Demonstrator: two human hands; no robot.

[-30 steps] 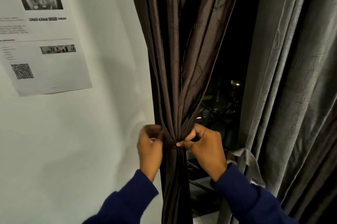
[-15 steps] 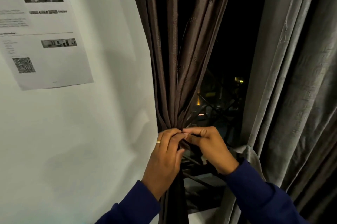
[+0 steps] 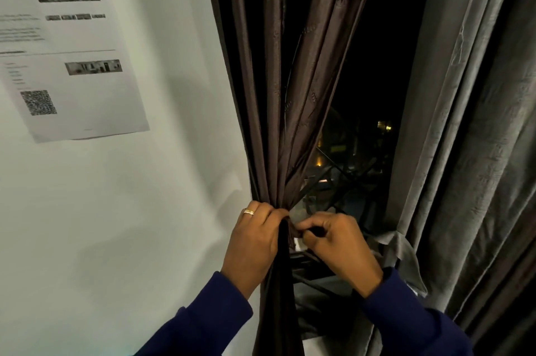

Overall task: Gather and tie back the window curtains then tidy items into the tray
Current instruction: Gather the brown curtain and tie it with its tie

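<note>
Tying back the brown curtain (image 3: 293, 94) at the centre of the frame goes best if the bunch stays tight while the knot closes. The left hand (image 3: 255, 242) wraps around the gathered folds just left of centre, low in the frame, fingers curled on the cloth. The right hand (image 3: 339, 251) beside it pinches something dark and thin, probably the tie, against the bunch; pulling it snug before letting go seems wise. No tray is in view. A grey curtain (image 3: 475, 152) fills the right side, its own tie (image 3: 403, 251) hanging just behind the right wrist, where it could snag. A printed sheet (image 3: 72, 51) hangs on the wall (image 3: 116, 225) at upper left.
</note>
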